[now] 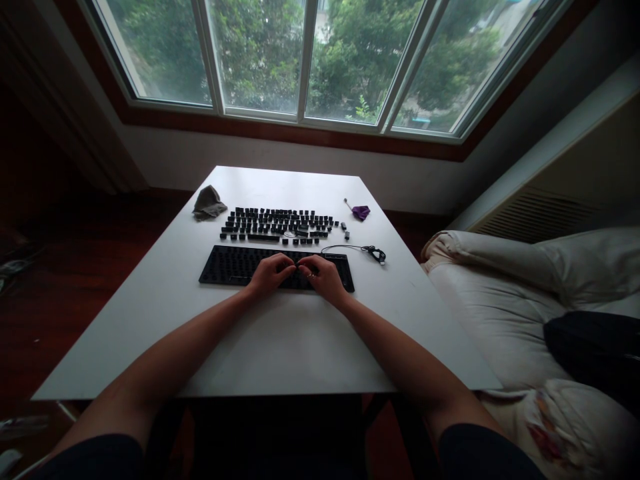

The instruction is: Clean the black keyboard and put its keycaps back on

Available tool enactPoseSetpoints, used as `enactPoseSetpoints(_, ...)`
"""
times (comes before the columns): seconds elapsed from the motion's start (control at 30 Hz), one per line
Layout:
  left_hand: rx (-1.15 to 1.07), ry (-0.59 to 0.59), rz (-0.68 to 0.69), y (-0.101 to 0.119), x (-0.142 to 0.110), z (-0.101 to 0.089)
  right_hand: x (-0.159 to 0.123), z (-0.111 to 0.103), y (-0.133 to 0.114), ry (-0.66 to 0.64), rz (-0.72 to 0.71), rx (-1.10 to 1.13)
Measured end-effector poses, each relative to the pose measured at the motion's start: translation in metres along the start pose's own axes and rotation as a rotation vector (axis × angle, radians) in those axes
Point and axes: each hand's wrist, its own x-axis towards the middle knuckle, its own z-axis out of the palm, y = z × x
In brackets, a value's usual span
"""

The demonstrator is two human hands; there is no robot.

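Note:
A black keyboard base [227, 263] lies flat on the white table, its keycaps apparently off. Over its middle, my left hand [273, 272] and my right hand [323, 275] meet with fingertips nearly touching. Both hands are closed, the fingers curled and pinched together. Something small and dark seems to be between the fingertips, too small to make out. A ring shows on my right hand. Just beyond the base, many loose black keycaps [275, 220] stand in rows, with the long spacebar keycap [263, 238] in the nearest row.
A grey cloth [209, 203] sits at the table's back left. At the back right lie a purple cloth [361, 212] and a small brush-like stick [348, 203]. The coiled cable [374, 253] rests right of the keyboard. A light-coloured sofa [490, 300] stands beside the white table [300, 353].

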Motion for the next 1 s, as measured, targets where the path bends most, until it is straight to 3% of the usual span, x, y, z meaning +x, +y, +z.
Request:
enactPoseSetpoints(0.17, -0.009, -0.025, 0.010, 0.000, 0.000, 0.000, 0.002, -0.003, -0.003, -0.012, 0.025, 0.014)
enactPoseSetpoints(0.3, 0.009, -0.054, 0.026, 0.001, 0.000, -0.001, 0.016, -0.018, 0.008, 0.025, 0.060, -0.046)
enactPoseSetpoints(0.43, 0.056, -0.103, 0.045, 0.002, 0.000, 0.000, 0.041, -0.044, 0.044, 0.130, 0.136, -0.183)
enactPoseSetpoints(0.63, 0.157, -0.151, 0.074, 0.002, -0.001, 0.001, 0.071, -0.074, 0.098, -0.013, 0.349, -0.507)
enactPoseSetpoints(0.8, 0.206, -0.173, 0.102, 0.002, -0.002, 0.000, 0.086, -0.064, 0.107, -0.163, 0.416, -0.600)
enactPoseSetpoints(1.0, 0.214, -0.192, 0.133, 0.003, -0.001, -0.002, 0.095, -0.046, 0.111, -0.159, 0.450, -0.623)
